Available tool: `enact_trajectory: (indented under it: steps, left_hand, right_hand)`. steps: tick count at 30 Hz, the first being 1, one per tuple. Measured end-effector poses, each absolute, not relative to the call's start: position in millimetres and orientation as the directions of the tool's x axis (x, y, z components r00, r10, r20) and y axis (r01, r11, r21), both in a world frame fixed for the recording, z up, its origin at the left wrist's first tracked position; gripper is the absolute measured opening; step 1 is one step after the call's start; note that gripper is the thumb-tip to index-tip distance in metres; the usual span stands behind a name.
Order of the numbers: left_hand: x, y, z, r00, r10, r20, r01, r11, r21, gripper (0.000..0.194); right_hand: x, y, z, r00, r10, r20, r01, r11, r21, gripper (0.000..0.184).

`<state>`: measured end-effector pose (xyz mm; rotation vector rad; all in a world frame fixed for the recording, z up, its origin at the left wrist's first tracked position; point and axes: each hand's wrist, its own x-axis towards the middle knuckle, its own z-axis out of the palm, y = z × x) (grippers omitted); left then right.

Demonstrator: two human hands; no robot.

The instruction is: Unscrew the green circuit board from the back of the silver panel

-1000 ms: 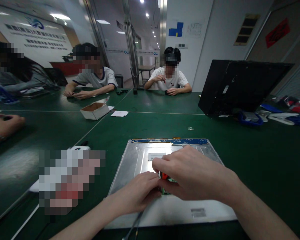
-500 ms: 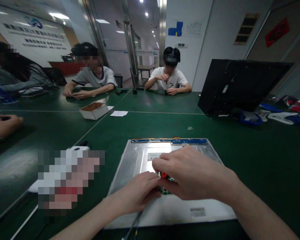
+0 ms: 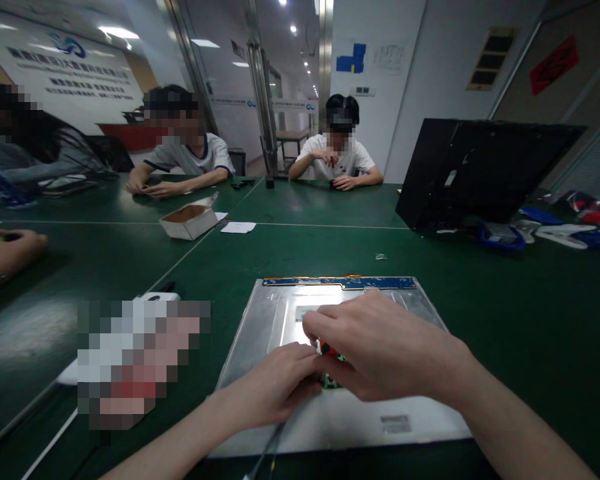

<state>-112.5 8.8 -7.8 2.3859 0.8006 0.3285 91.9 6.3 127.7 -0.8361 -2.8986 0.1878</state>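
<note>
A silver display panel (image 3: 250,333) lies face down in front of me, with a blue circuit strip (image 3: 380,283) along its far edge. My right hand (image 3: 375,347) is closed round a screwdriver (image 3: 326,348), of which only a bit of the red and black handle shows. Its tip is hidden beneath my fingers. Close against it, my left hand (image 3: 285,377) has its fingers bent together over a small green circuit board (image 3: 331,382); what they grip is hidden. Dark wires (image 3: 270,447) run from under my left hand toward the near edge.
On the green table (image 3: 300,250) stand an open white box (image 3: 189,223) and, at right, a black monitor housing (image 3: 480,173). A partly blurred white phone-like object (image 3: 155,297) lies at left. Co-workers sit across and left; one person's hand (image 3: 17,250) rests nearby.
My right hand and the red handle have shifted very slightly; my left hand stays in place. Across the table, a co-worker's raised hand has moved a little.
</note>
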Motion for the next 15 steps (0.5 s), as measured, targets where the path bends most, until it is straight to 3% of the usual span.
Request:
enact_trajectory:
  steps: [15]
  left_hand:
    - [-115.3,9.2,-2.1,0.825,0.561,0.071,0.412,-0.682,0.604,0.018]
  right_hand:
    - [97.4,5.6,136.3,-0.824,0.56,0.085,0.537,0.82,-0.199,0.008]
